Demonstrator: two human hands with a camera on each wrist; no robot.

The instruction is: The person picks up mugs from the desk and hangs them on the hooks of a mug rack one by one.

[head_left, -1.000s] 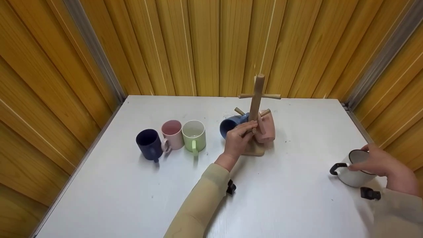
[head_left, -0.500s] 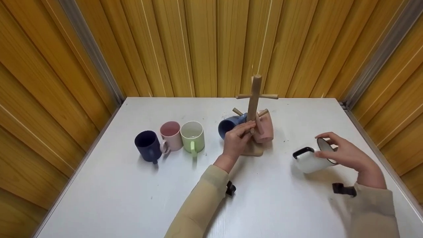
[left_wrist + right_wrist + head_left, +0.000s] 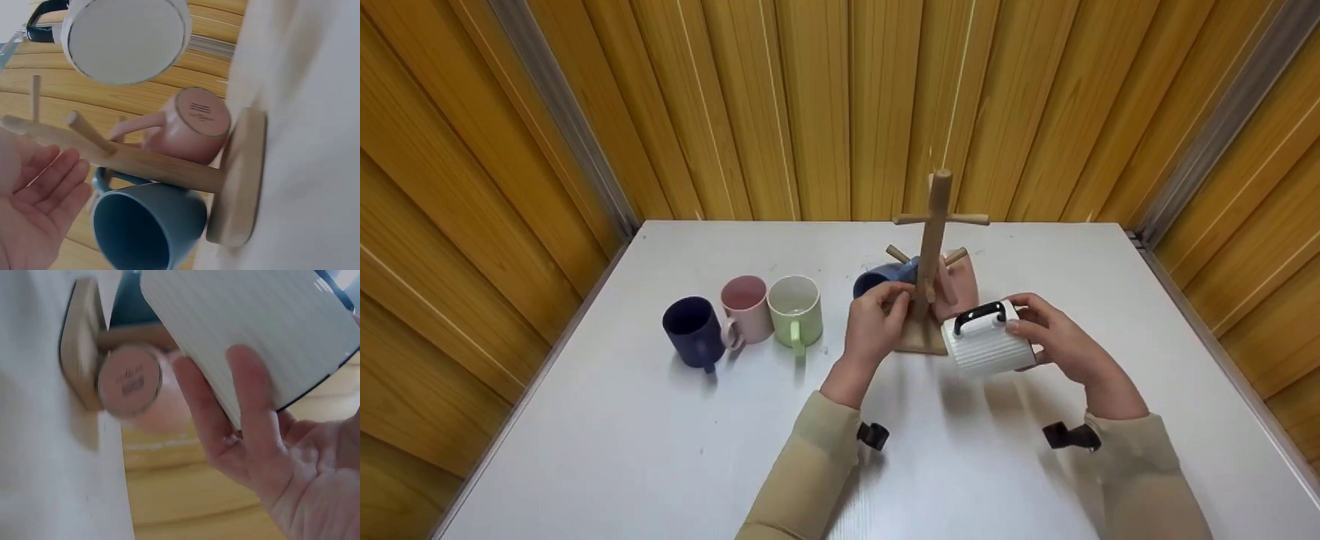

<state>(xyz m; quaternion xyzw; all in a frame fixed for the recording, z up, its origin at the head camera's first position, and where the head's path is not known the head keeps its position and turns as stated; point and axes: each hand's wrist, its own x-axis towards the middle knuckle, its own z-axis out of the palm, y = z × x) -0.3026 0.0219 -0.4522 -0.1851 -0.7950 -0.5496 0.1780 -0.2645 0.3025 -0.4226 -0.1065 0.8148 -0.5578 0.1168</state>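
Observation:
My right hand grips a white ribbed mug near its rim. The mug is tilted, its black handle uppermost and its base towards the rack; the right wrist view shows fingers against its side. A wooden mug rack stands beside it, with peg arms at two heights. My left hand is beside the post, and in the left wrist view its fingers are loosely bent with nothing in them. A blue mug and a pink mug hang tilted on the lower pegs.
On the white table, left of the rack, stand a dark blue mug, a light pink mug and a light green mug in a row. Wood-patterned walls enclose the back and sides.
My right hand has lifted the white mug from the table's right side, carried it left to the rack and tipped it over. My left hand has let go of the rack's post, moving slightly left.

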